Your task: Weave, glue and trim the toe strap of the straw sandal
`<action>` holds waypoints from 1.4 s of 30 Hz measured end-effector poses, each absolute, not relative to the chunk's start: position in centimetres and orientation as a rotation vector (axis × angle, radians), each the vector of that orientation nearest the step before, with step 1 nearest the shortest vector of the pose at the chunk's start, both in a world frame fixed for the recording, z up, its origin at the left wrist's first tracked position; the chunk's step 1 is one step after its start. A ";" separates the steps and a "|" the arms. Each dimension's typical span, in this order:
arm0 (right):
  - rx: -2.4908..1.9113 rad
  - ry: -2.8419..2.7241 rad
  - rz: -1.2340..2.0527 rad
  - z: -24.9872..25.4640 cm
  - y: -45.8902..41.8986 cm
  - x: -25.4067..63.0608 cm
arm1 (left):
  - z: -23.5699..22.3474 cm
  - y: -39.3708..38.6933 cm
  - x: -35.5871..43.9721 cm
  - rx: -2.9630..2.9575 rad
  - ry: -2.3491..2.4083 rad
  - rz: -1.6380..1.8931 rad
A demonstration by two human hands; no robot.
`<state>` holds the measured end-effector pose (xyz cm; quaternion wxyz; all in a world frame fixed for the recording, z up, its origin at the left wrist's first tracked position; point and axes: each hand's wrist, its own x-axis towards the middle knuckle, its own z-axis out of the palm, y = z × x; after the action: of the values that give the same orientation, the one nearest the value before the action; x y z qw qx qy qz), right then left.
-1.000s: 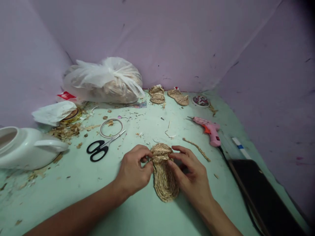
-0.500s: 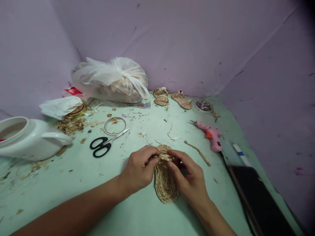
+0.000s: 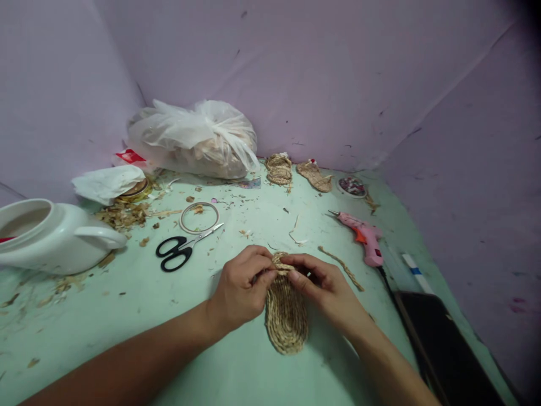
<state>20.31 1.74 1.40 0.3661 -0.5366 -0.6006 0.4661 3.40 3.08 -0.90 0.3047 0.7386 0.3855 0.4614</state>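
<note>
A small sandal sole (image 3: 287, 318) of coiled, braided straw lies on the green table in front of me, its rounded heel end nearest. Across its upper part runs a short braided straw strap (image 3: 284, 271). My left hand (image 3: 247, 285) pinches the strap's left end between thumb and fingers. At the right end, my right hand (image 3: 323, 285) is closed on the strap too, thumb below and index finger over the top. The fingers partly hide the toe end of the sole. A loose braided cord (image 3: 343, 266) lies beyond my right hand.
Left of the hands lie black-handled scissors (image 3: 180, 252) and a tape ring (image 3: 181, 217). A pink glue gun (image 3: 367, 239) and a dark phone-like slab (image 3: 443, 344) sit right. Behind are a plastic bag (image 3: 194, 141), straw sandals (image 3: 315, 176) and a bead dish (image 3: 351, 186). A white pitcher (image 3: 70, 242) stands left.
My right hand has shifted slightly inward and its fingers have drawn closer together along the strap. My left hand keeps its pinch. The whole view has moved a little.
</note>
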 end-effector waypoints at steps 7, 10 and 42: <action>-1.300 -1.404 1.490 1.9 3.2 20.7 | -0.9 3.2 3.5 1.966 1.016 1.218; -1.320 -1.317 1.545 2.0 3.1 20.7 | -1.0 3.3 3.6 1.981 1.003 1.222; -1.838 -1.214 1.132 -0.3 -0.8 22.2 | -0.5 3.5 4.3 1.926 1.482 0.641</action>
<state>22.22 -0.81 -0.28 0.3265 -0.7014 -0.4634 0.4322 4.32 3.50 -0.47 0.3090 0.7287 0.5609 0.2426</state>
